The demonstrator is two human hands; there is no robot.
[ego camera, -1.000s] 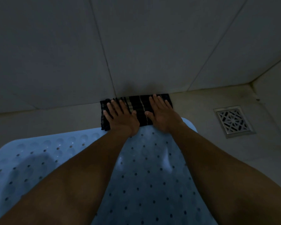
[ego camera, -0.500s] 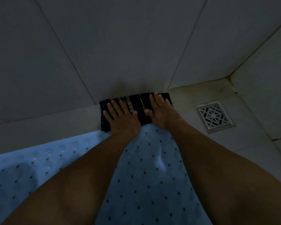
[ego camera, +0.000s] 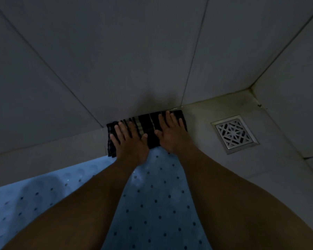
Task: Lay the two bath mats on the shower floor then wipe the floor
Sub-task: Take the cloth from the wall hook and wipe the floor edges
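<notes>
A dark striped cloth [ego camera: 148,127] lies folded on the shower floor [ego camera: 202,123], tight against the foot of the tiled wall. My left hand [ego camera: 129,141] presses flat on its left half with straight, spread fingers. My right hand [ego camera: 172,132] presses flat on its right half the same way. A pale blue bath mat [ego camera: 152,195] with rows of small holes lies on the floor under my forearms, its far edge touching the cloth. Only one mat can be made out.
A square metal drain grate [ego camera: 234,134] is set in the floor to the right of the cloth. Grey wall tiles [ego camera: 134,60] rise straight behind it. A second wall [ego camera: 296,87] closes the corner at the right.
Both hands and the cloth have shifted a little to the right along the wall, nearer the drain. The view has swung, so the corner and right wall show more.
</notes>
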